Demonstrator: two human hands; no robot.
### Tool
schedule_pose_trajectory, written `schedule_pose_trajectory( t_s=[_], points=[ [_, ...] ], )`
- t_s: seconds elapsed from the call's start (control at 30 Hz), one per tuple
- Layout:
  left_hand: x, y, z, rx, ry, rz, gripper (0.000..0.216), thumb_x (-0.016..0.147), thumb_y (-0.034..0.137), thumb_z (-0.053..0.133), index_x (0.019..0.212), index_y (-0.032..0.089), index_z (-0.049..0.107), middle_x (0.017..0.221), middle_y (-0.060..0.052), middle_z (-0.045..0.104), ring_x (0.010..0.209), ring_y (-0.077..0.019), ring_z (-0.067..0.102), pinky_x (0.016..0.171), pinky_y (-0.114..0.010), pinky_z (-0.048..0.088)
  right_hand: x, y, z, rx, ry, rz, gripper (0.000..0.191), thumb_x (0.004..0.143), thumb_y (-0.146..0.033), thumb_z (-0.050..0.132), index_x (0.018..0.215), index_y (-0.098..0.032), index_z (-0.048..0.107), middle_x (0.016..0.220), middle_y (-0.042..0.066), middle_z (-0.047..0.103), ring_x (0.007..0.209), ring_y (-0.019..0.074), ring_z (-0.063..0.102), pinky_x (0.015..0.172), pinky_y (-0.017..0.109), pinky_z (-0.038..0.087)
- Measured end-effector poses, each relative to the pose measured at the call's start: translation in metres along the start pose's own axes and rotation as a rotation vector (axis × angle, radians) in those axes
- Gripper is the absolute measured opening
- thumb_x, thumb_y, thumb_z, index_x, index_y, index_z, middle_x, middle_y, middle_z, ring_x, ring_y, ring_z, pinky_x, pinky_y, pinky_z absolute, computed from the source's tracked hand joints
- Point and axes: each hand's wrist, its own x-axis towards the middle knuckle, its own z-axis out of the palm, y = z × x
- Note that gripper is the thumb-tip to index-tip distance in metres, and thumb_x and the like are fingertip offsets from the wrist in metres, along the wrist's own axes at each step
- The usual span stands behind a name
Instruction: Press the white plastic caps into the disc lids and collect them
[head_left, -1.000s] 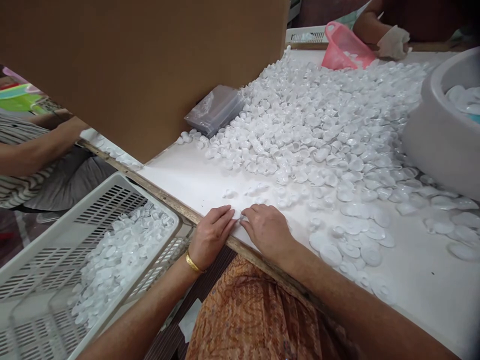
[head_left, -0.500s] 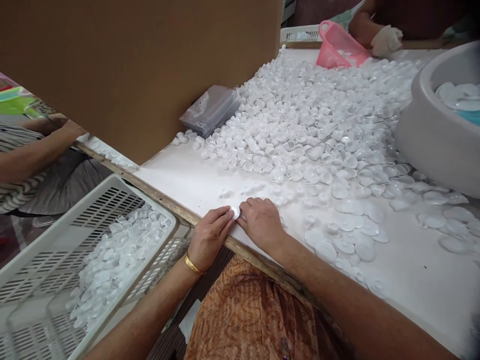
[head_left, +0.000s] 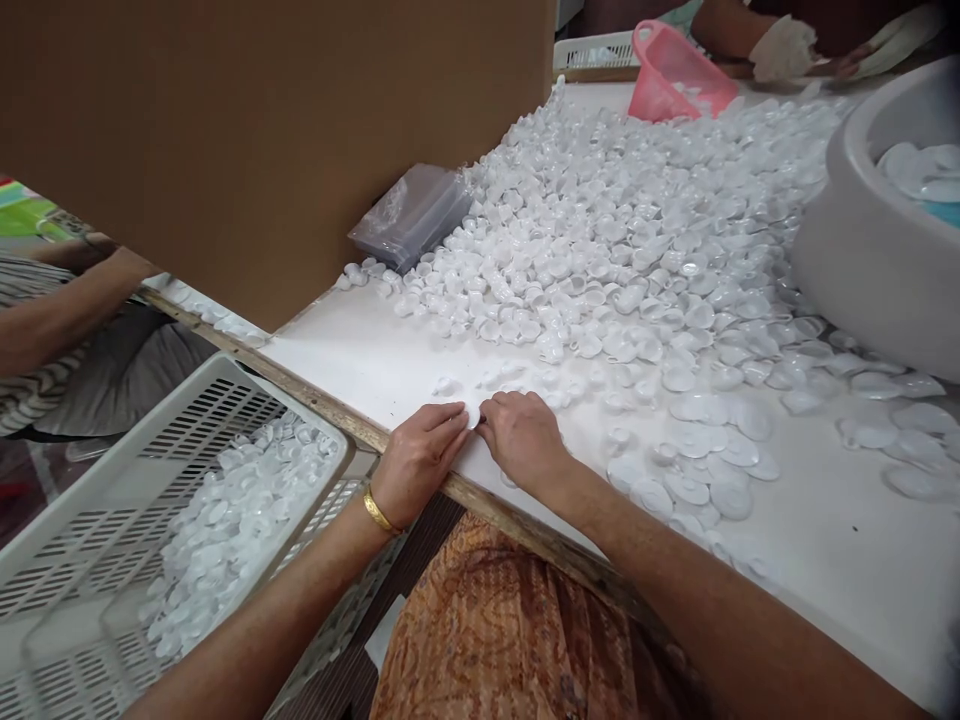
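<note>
My left hand (head_left: 418,455) and my right hand (head_left: 523,435) meet at the near edge of the white table (head_left: 390,360). Their fingertips pinch one small white plastic cap (head_left: 472,413) between them. A gold bangle circles my left wrist. Just beyond the hands lie a few loose caps (head_left: 444,385), and further back a large heap of white caps and lids (head_left: 622,240) covers the table. Flat round lids (head_left: 705,480) lie to the right of my right hand.
A white slotted crate (head_left: 187,440) holding caps stands at lower left. A cardboard wall (head_left: 285,130) rises at the back left with a plastic bag bundle (head_left: 411,212) against it. A grey tub (head_left: 877,250) sits right. A pink basket (head_left: 671,75) and another person's gloved hand (head_left: 784,45) are far back; a co-worker's arm (head_left: 60,300) is left.
Both hands stayed together at the table edge, working the cap; the cap shows more clearly between the fingertips now. The camera view drifted slightly.
</note>
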Motion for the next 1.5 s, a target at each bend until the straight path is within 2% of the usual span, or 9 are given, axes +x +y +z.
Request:
schedule_pose_trajectory(
  t_s=[0.13,0.23,0.33,0.53,0.67,0.83,1.07,1.37,1.5],
  points=[
    [0.000,0.002,-0.001,0.029,-0.019,-0.006,0.020,0.088,0.020,0.046,0.101,0.016,0.062,0.104,-0.010,0.064,0.097,-0.0172,0.060,0.085,-0.032,0.053,0.000,0.001,0.000,0.019,-0.017,0.020,0.017,0.088,-0.025,0.048,0.083,-0.019,0.062,0.083,0.004,0.064,0.084,0.0201,0.057,0.074,0.032,0.036],
    [0.003,0.005,-0.006,0.162,-0.126,0.073,0.021,0.087,0.016,0.046,0.103,0.013,0.060,0.107,-0.012,0.062,0.101,-0.0202,0.057,0.087,-0.035,0.052,-0.003,0.001,-0.004,0.059,-0.006,0.041,0.015,0.088,-0.024,0.049,0.087,-0.018,0.062,0.085,0.005,0.064,0.086,0.0203,0.057,0.075,0.032,0.037],
    [0.007,0.005,-0.010,0.200,-0.199,0.105,0.020,0.087,0.016,0.046,0.098,0.012,0.061,0.104,-0.013,0.063,0.098,-0.0207,0.058,0.085,-0.035,0.052,-0.009,0.000,-0.010,0.121,0.078,0.027,0.017,0.087,-0.021,0.050,0.100,-0.016,0.060,0.095,0.007,0.063,0.090,0.0204,0.056,0.078,0.032,0.038],
    [0.004,0.000,-0.005,0.056,-0.049,0.033,0.020,0.087,0.020,0.048,0.098,0.013,0.064,0.102,-0.012,0.064,0.094,-0.0181,0.061,0.083,-0.033,0.054,-0.018,0.004,-0.003,0.225,0.179,-0.157,0.019,0.089,-0.017,0.045,0.101,-0.015,0.060,0.103,0.008,0.063,0.091,0.0196,0.057,0.078,0.031,0.042],
    [-0.001,0.001,-0.001,0.026,-0.021,0.000,0.021,0.086,0.019,0.050,0.100,0.012,0.064,0.104,-0.012,0.065,0.097,-0.0184,0.060,0.085,-0.033,0.053,-0.018,0.009,0.005,0.273,0.214,-0.167,0.024,0.090,-0.018,0.043,0.109,-0.015,0.057,0.107,0.007,0.063,0.095,0.0196,0.056,0.081,0.031,0.042],
    [-0.001,-0.001,-0.001,-0.102,0.058,-0.160,0.019,0.083,0.019,0.054,0.097,0.015,0.068,0.098,-0.008,0.069,0.091,-0.0159,0.064,0.083,-0.030,0.055,-0.018,0.010,0.003,0.251,0.167,-0.105,0.025,0.088,-0.018,0.048,0.112,-0.015,0.056,0.100,0.008,0.064,0.091,0.0205,0.056,0.080,0.033,0.042],
    [0.002,0.001,-0.004,-0.216,0.044,-0.250,0.018,0.082,0.020,0.057,0.095,0.018,0.069,0.096,-0.005,0.070,0.089,-0.0153,0.066,0.083,-0.032,0.056,-0.014,0.013,0.000,0.206,0.120,-0.077,0.011,0.086,-0.021,0.054,0.092,-0.015,0.062,0.089,0.006,0.062,0.087,0.0201,0.051,0.076,0.031,0.040],
    [0.000,-0.001,0.000,-0.304,-0.010,-0.312,0.019,0.081,0.020,0.059,0.098,0.017,0.068,0.099,-0.004,0.070,0.091,-0.0145,0.065,0.088,-0.031,0.053,-0.012,0.016,0.005,0.132,0.105,-0.074,0.014,0.089,-0.020,0.048,0.086,-0.016,0.061,0.084,0.004,0.060,0.085,0.0190,0.048,0.073,0.031,0.035],
    [0.002,0.000,0.000,-0.292,-0.010,-0.245,0.019,0.081,0.017,0.058,0.098,0.017,0.067,0.099,-0.004,0.069,0.092,-0.0141,0.064,0.087,-0.030,0.053,-0.012,0.017,0.006,0.143,0.098,-0.073,0.014,0.089,-0.020,0.049,0.086,-0.015,0.061,0.084,0.006,0.059,0.085,0.0189,0.048,0.074,0.031,0.035]
  ],
)
